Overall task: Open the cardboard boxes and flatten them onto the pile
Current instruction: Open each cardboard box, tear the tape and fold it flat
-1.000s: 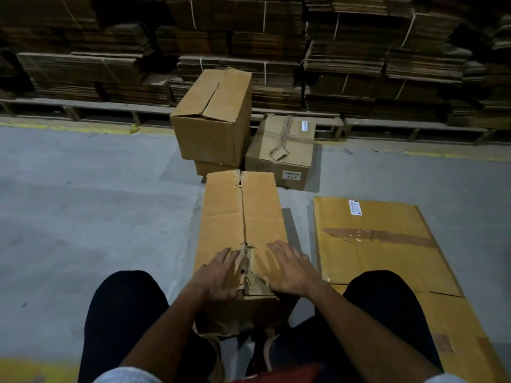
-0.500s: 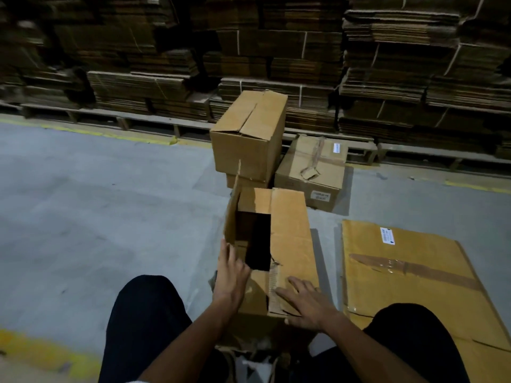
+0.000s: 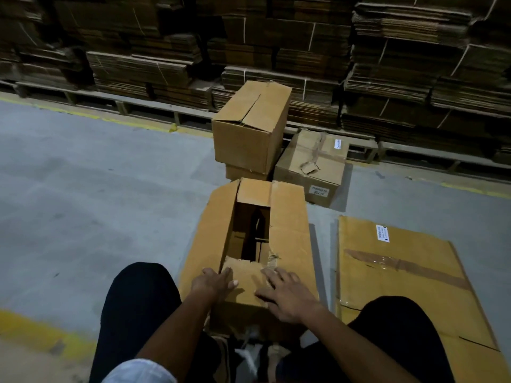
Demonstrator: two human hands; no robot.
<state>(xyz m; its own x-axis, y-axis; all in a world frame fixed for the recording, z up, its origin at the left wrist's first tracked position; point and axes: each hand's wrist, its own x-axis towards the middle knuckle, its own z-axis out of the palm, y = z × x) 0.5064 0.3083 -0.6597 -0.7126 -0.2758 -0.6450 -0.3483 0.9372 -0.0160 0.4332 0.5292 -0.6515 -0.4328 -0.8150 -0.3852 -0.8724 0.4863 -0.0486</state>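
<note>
A long cardboard box (image 3: pixel 287 233) stands on the floor between my knees. Its left top flap (image 3: pixel 213 230) is folded out to the left and the dark inside shows. My left hand (image 3: pixel 214 281) rests on the near short flap (image 3: pixel 246 280), fingers at the flap's left edge. My right hand (image 3: pixel 284 294) lies flat, fingers spread, on the near end of the right top flap, which still lies over the box. A pile of flattened cardboard (image 3: pixel 401 275) lies on the floor to the right, partly under my right knee.
Two closed boxes stand behind the open one: a tall box (image 3: pixel 249 128) stacked on a lower one, and a taped box (image 3: pixel 312 164) to its right. Bundled flat cardboard stacks (image 3: pixel 276 59) on pallets fill the back. Grey floor lies to the left, with yellow lines.
The left top flap has swung from upright to lying out flat on the left. My left hand moved from that flap onto the near short flap. The right hand shifted slightly.
</note>
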